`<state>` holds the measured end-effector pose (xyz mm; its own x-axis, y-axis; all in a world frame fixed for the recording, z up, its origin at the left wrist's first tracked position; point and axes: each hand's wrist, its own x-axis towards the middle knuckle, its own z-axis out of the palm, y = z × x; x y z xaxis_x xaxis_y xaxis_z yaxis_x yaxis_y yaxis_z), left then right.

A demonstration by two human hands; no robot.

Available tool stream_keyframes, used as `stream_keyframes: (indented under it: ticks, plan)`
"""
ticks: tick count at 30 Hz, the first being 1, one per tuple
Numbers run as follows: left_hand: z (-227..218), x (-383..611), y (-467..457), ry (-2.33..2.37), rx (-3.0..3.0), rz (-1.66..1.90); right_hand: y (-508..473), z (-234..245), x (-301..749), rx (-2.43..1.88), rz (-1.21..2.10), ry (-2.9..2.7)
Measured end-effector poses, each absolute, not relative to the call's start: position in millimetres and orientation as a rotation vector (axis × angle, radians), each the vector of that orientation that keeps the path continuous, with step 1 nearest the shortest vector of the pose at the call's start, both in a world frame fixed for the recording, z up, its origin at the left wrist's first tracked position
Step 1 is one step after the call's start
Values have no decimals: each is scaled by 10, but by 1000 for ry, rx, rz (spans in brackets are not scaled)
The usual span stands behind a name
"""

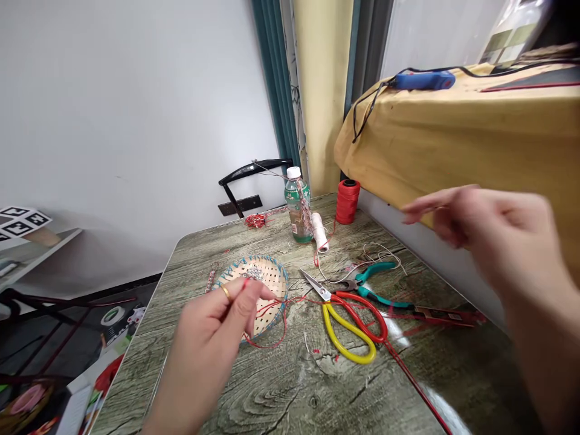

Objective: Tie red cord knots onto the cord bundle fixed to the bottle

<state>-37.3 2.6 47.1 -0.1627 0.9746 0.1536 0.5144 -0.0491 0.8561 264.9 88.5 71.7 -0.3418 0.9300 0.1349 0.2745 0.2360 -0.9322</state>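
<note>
Left hand (212, 341): pinching cord (284, 326), left of scissors (327, 296).
Right hand (493, 229): right of scissors; fingers curled, blurred, can't tell if holding.
Cord: slack; best kept off scissors.

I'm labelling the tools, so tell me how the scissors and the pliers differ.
The scissors have one red and one yellow handle; the pliers have two teal ones. The scissors' handles are closed loops, whereas the pliers' are separate, open-ended arms. The scissors lie nearer the left hand than the pliers do. Both rest on the table and have metal working ends.
</note>
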Motion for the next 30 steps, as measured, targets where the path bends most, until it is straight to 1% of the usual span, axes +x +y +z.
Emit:
stream_keyframes:
  ticks: [6,10,12,14,19,23,28,30]
  plan:
    - [427,-138,-37,1397,1717,873,548,348,1720,-901,1597,-1853]
    - [387,-210,6,1424,1562,959,483,196,1562,-744,1878,-1854]
    - [361,-270,47,1438,1460,1033,530,214,1652,-744,1885,-1836]
    - [329,-310,96,1393,1387,1077,592,259,1768,-790,1814,-1802]
    - [213,-271,218,1254,1205,1060,666,318,1896,-810,1672,-1592]
    - [68,-114,270,1206,1179,1004,642,289,1828,-760,1710,-1531]
    - [-67,77,251,1011,1128,914,660,205,1746,-754,1793,-1521]
    - [-85,106,240,950,1101,876,692,181,1752,-780,1775,-1475]
